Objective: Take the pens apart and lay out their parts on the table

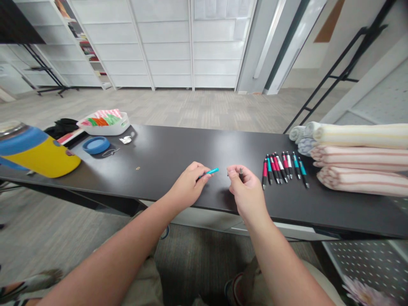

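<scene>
Over the front of the dark table, my left hand [190, 183] is closed on a teal pen barrel [212, 171] whose bright end sticks out to the right. A short gap away, my right hand [247, 189] is closed around a dark pen part [241, 172]; a small tip pokes up between the fingers, and the rest is hidden. Right of that hand lies a row of pens [280, 168], several of them, with red, teal and silver-white barrels and black grips.
Rolled striped cloths [360, 155] are stacked at the table's right end. To the left stand a yellow-and-blue flask [41, 151], a blue lid [96, 145], a crumpled white scrap [126, 140] and a white basket [123, 124] of colourful packets. The dark table [165, 148] has its front edge near my legs.
</scene>
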{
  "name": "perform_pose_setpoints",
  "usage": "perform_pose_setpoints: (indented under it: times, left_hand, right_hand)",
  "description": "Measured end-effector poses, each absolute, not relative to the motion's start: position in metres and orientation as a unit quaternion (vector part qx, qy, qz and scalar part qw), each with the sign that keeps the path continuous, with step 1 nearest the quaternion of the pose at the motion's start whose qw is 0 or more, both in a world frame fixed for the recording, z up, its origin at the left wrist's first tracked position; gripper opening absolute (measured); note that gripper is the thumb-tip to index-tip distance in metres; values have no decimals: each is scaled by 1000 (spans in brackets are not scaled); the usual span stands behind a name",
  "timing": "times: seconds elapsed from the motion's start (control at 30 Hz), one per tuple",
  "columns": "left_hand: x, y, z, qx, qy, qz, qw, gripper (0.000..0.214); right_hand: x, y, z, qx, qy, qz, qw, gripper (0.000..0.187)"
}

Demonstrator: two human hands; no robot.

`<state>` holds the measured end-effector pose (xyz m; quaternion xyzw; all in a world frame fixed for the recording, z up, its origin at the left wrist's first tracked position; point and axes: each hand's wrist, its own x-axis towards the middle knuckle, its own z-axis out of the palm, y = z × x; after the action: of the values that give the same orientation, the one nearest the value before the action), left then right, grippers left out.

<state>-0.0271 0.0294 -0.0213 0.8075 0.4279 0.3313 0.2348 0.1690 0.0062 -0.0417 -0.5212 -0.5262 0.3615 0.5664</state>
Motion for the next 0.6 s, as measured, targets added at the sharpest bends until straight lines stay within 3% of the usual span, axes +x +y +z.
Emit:
perform_pose_setpoints:
  times: [0.6]
  left_hand:
    - [-20, 31, -23, 800, 432, 326, 259, 25]
  right_hand:
    - [167, 7, -27, -568, -535, 370, 504, 35]
